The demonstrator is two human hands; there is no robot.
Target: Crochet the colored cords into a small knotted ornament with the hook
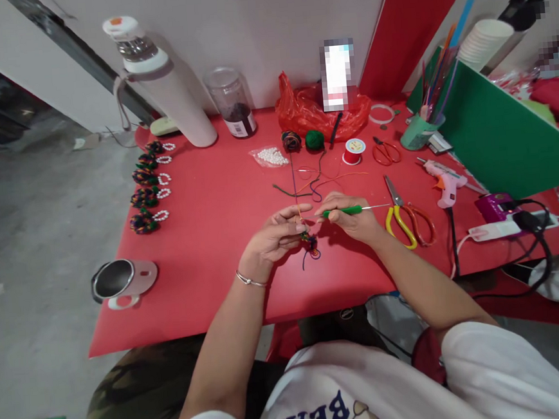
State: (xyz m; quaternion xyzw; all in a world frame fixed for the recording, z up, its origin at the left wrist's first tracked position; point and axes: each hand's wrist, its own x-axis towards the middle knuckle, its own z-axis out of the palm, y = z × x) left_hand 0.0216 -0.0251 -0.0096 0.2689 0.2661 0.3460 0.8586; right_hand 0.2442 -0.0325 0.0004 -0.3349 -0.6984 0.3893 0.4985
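Observation:
Near the table's front, my left hand [281, 234] pinches a small crocheted piece [309, 239] of dark, multicoloured yarn, with loose ends hanging below it. My right hand [350, 217] is closed around a crochet hook [350, 210] with a green handle; the hook's tip points left, close to the left fingers. Strands run up from the work to a dark multicoloured yarn ball [291, 141] and a green yarn ball [314, 140]. A spool of red thread [353, 151] stands right of the balls. Fingers partly cover the stitches.
Finished yarn pieces with bead loops [143, 221] line the left edge, above a mug [125, 278]. A bottle [168, 89], a jar [232, 103] and a red bag [295, 105] stand behind. Pliers [400, 216], small scissors [386, 152], a glue gun [446, 180] and a power strip [491, 229] lie right.

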